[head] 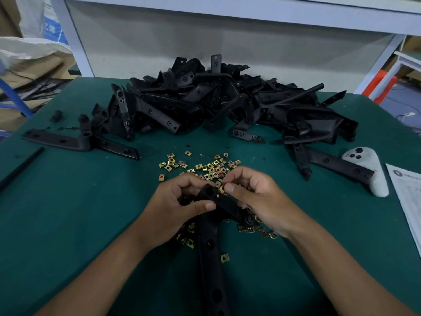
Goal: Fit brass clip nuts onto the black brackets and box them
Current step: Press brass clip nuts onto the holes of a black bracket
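Right hand [255,197] pinches 1 brass clip nut [222,187] between thumb and forefinger, right at the upper end of the black bracket [210,236] that our left hand [180,201] grips with curled fingers, thumb across its face. We judge this the fitting step: the nut sits at the bracket's edge, not yet seated. Next we need to line its slot with the edge and the hole, then push it home. The bracket's long axis runs toward and away from us, nut end pointing away, over the green table [79,213]. Loose nuts [205,167] lie scattered just beyond and under our hands; the bracket pile [216,99] sits farther back. No box shows.
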Available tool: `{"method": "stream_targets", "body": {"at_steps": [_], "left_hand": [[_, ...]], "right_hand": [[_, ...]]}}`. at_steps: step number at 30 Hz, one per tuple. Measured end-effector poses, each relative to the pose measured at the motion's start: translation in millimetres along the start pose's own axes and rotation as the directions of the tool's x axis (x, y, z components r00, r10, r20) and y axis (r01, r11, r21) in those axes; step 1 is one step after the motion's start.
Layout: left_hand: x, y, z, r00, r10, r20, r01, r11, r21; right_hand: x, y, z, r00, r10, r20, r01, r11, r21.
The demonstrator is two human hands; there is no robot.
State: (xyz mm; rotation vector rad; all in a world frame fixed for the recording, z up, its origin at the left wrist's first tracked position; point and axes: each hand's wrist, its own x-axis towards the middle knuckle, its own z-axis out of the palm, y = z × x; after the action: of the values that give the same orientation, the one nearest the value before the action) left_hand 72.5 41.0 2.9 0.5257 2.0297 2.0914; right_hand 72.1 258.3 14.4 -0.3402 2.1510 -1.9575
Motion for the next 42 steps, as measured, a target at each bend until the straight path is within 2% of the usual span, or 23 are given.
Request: {"method": "stream_targets", "body": {"at_steps": [7,12,22,29,34,39,42], "left_hand": [[0,-1,-1,1.000,0.018,0.023,-0.018,1.000,-0.008],[-1,-1,-1,0.999,0.043,0.021,-0.043,0.999,0.012],[1,-3,-2,0.997,0.071,0.013,-0.072,0.996,0.047],[0,-3,-1,0.999,0.041,0.034,-0.042,0.998,0.040],[-1,-5,-2,0.999,0.033,0.021,-0.034,0.998,0.051],[-1,-6,-1,0.997,0.041,-0.059,-0.036,0.996,0.082],[0,-5,-4,1.000,0.018,-0.025,-0.016,0.998,0.059]], "right_hand": [[-1,-5,1,0.998,-0.060,-0.035,0.058,0.997,-0.051],[-2,-5,-2,0.999,-0.028,-0.025,0.026,0.996,-0.087],[-3,-7,2,1.000,-0.015,-0.021,0.015,1.000,-0.015],[-7,-12,0,0.998,-0.056,-0.041,0.049,0.988,-0.145],[-9,-16,-1,0.999,-0.033,0.019,0.035,0.995,-0.095],[-7,-10,3,0.998,0.042,0.041,-0.041,0.999,-0.015],[-6,-9,4,0.997,0.055,0.055,-0.057,0.998,0.031]]}}
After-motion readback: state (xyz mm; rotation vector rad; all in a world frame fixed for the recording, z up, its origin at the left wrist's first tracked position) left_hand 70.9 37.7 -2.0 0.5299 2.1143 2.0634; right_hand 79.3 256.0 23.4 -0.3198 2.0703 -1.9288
